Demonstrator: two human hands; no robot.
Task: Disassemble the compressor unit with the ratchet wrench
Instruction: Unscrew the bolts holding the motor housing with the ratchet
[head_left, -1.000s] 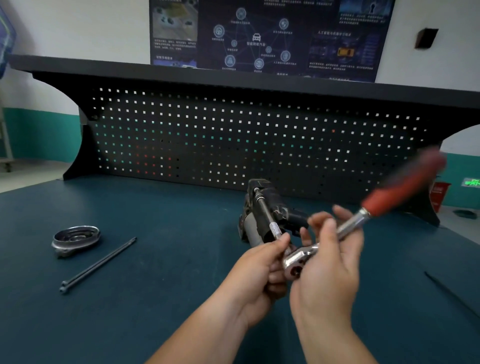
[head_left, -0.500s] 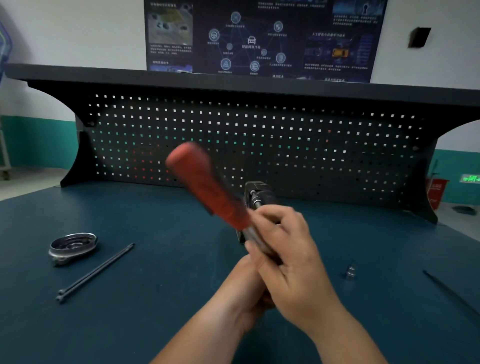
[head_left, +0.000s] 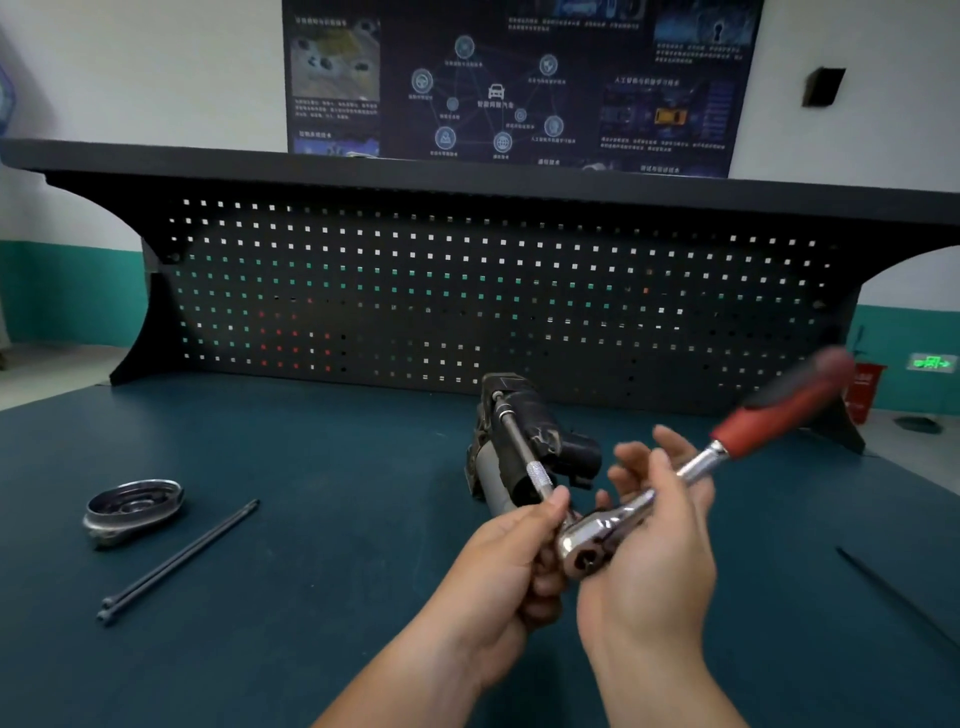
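The compressor unit (head_left: 540, 421) lies on the bench (head_left: 311, 467), just beyond my hands, in the middle of the bench and towards its far side. Its dark body points away from me and a grey cylinder shows along its left flank. A silver extension bar (head_left: 536, 473) runs along the top of it, from the far end back towards me.

My left hand (head_left: 509, 566) grips the near end of that bar, with the thumb pressed on top and the fingers curled beneath. The ratchet wrench (head_left: 698, 461) meets the bar there. Its chrome head sits between my two hands, and its red handle slants up to the right, blurred. My right hand (head_left: 654, 545) holds the chrome shank just behind the head, thumb over it and fingers behind.

Far off to the left on the bench lies a round metal cover (head_left: 132, 512). Two long dark bolts (head_left: 179, 561) lie side by side just right of it. Another thin rod (head_left: 893, 592) lies near the right edge. A black pegboard (head_left: 467, 291) stands at the far side of the bench.
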